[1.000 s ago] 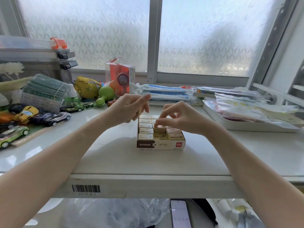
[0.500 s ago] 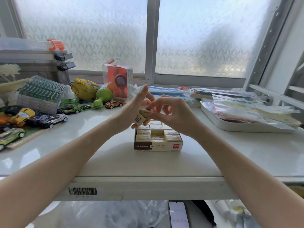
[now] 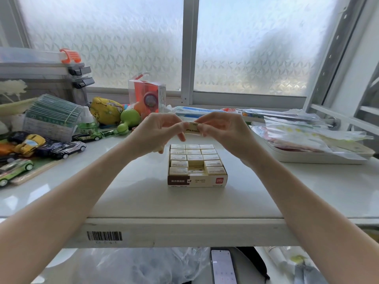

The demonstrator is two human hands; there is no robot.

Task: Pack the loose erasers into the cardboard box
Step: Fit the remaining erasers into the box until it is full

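Cream-wrapped eraser [image 3: 192, 127] pinched at both ends, my left hand [image 3: 158, 132] on one end, my right hand [image 3: 222, 133] on the other. Fingers of both hands curled round it, thumbs underneath. It sits level, in the air, above the far edge of the cardboard box [image 3: 197, 181] and not touching it.

Box is on the white worktop [image 3: 143, 197], open at the top, brown and cream label facing me. Erasers packed inside [image 3: 178, 170] in three columns. Left and right columns look full to the top. Middle column has a low spot in the two rows nearest me, where the erasers sit lower than their neighbours.

Left of the box, well apart: toy cars [image 3: 67, 149], a green bottle [image 3: 87, 122], a yellow plush toy [image 3: 106, 110] and a banded stack of cards [image 3: 52, 116]. Behind my hands, an orange toy in a clear case [image 3: 147, 97]. Right side: a white tray [image 3: 307, 156] piled with plastic bags. Phone [image 3: 223, 267] lies below the worktop edge, screen lit.
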